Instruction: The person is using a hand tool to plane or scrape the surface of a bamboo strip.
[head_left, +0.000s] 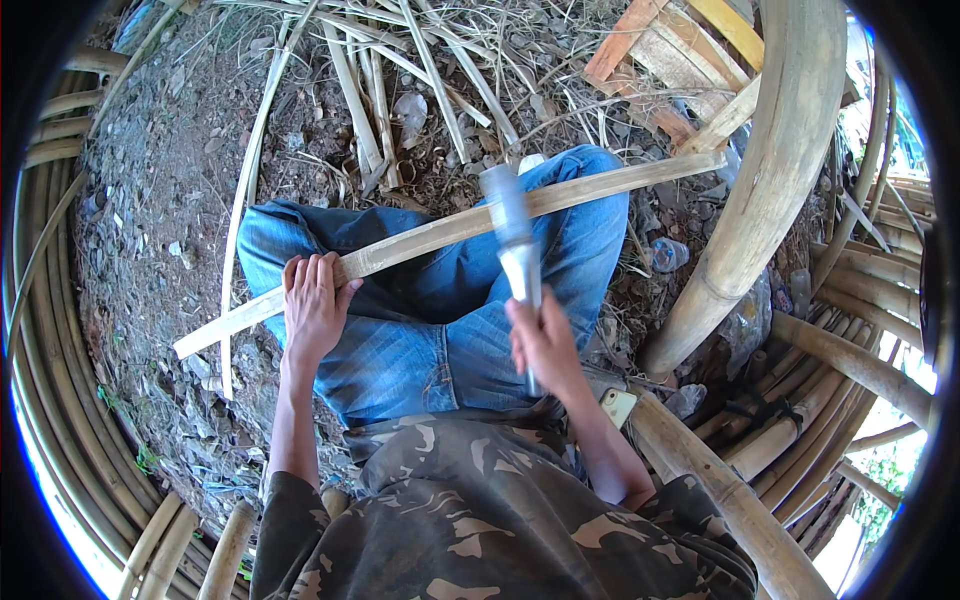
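A long, flat bamboo strip (430,237) lies slantwise across my bent knees, from the lower left up to the right. My left hand (315,305) is closed on it near its left end. In my right hand (548,348) is a silvery hand tool (519,262), held by its handle and pointing away from me. Motion smears its broad, blade-like far end, which overlaps the strip's middle in view; whether it touches the strip I cannot tell. The exact kind of tool is not clear.
Split bamboo strips (350,100) lie on the littered ground ahead. A thick bamboo pole (765,190) rises at the right, near wood pieces (680,55) and a plastic bottle (668,255). Bamboo poles (70,340) line the left; a phone (617,407) sits by my right hip.
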